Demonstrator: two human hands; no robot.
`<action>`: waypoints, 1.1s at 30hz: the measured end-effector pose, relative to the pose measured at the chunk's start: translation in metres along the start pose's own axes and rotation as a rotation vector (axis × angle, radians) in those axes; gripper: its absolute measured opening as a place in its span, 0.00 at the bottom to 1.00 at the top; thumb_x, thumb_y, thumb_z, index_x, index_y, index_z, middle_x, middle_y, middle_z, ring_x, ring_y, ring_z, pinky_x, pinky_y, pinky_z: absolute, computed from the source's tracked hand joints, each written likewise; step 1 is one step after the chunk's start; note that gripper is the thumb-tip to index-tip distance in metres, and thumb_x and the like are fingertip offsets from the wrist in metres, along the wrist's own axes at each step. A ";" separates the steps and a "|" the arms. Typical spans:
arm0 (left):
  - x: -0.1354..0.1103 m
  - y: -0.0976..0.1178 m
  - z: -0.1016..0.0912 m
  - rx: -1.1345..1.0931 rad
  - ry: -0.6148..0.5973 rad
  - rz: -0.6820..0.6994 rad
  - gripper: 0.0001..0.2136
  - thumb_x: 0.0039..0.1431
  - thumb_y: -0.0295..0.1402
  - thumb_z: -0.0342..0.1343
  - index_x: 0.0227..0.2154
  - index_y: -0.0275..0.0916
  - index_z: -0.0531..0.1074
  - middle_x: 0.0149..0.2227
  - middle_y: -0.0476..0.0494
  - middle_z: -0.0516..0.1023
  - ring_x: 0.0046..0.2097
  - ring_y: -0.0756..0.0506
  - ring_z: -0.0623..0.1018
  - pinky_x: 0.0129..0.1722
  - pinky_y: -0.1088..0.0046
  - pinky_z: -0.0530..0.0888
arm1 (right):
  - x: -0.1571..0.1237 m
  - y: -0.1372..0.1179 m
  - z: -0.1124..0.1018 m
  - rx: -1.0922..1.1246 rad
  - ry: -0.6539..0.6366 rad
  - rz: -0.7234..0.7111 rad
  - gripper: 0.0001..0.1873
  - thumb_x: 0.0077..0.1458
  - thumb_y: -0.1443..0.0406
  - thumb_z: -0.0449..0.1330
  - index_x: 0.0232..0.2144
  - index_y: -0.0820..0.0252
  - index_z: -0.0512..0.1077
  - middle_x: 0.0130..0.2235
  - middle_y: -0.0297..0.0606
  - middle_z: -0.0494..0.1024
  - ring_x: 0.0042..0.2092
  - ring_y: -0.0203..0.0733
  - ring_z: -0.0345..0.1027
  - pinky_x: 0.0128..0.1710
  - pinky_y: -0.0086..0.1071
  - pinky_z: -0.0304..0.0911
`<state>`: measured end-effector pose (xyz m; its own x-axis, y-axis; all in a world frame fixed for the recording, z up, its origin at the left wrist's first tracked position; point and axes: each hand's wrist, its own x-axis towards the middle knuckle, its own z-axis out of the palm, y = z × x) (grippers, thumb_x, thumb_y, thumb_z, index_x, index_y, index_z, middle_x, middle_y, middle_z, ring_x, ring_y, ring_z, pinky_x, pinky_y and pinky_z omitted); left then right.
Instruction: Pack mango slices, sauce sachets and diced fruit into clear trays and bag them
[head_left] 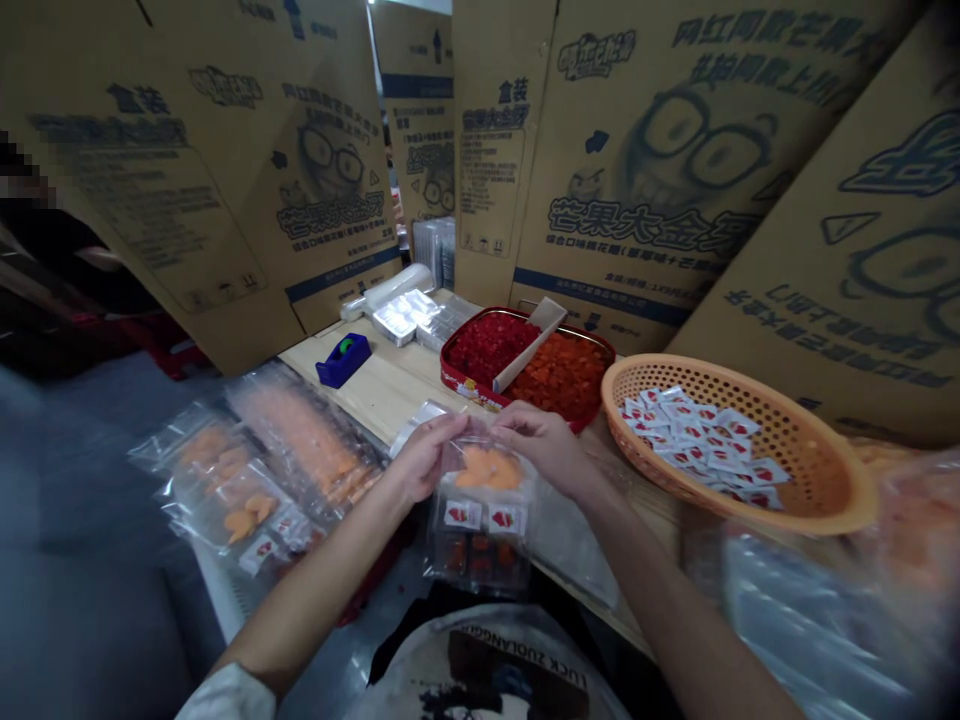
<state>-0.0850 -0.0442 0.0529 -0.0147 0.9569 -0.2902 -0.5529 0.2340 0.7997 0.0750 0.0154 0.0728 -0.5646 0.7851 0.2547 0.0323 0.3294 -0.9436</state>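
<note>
Both my hands pinch the top edge of a clear plastic bag (480, 510) held upright in front of me over the table edge. My left hand (424, 455) grips its left corner and my right hand (544, 440) its right corner. Inside the bag I see orange pieces at the top, two small white sachets with red marks in the middle and dark red pieces at the bottom. Just beyond my hands stands a red tray (457, 385) split by a card divider into dark red pieces and orange-red pieces.
An orange woven basket (817, 470) with several white sachets sits to the right. Filled bags (247, 480) lie stacked at the left. A blue tape dispenser (343, 358) and clear empty trays (409, 315) are farther back. Large cardboard boxes (660, 150) wall the table.
</note>
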 end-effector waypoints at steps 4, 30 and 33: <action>-0.031 0.007 0.000 0.039 0.015 0.181 0.11 0.48 0.37 0.60 0.28 0.32 0.73 0.28 0.43 0.77 0.29 0.49 0.75 0.32 0.75 0.71 | -0.009 -0.017 0.007 0.002 0.021 -0.070 0.08 0.46 0.60 0.62 0.28 0.58 0.72 0.31 0.33 0.71 0.33 0.35 0.64 0.33 0.29 0.60; -0.148 -0.006 -0.283 0.251 1.216 0.680 0.22 0.36 0.50 0.60 0.24 0.34 0.68 0.23 0.48 0.71 0.26 0.49 0.72 0.27 0.72 0.69 | -0.039 0.000 0.021 0.064 0.270 0.172 0.19 0.37 0.55 0.66 0.33 0.54 0.71 0.35 0.35 0.75 0.38 0.38 0.69 0.40 0.31 0.64; -0.153 -0.008 -0.284 0.362 1.354 0.685 0.20 0.44 0.47 0.56 0.29 0.32 0.70 0.28 0.45 0.73 0.33 0.47 0.73 0.34 0.71 0.70 | -0.045 0.001 0.004 -0.042 0.292 0.198 0.19 0.38 0.53 0.64 0.33 0.54 0.71 0.35 0.37 0.75 0.38 0.40 0.68 0.38 0.33 0.64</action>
<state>-0.3147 -0.2410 -0.0586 -0.9929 0.0792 0.0887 0.0931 0.0525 0.9943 0.0968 -0.0216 0.0591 -0.2842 0.9508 0.1231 0.1549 0.1722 -0.9728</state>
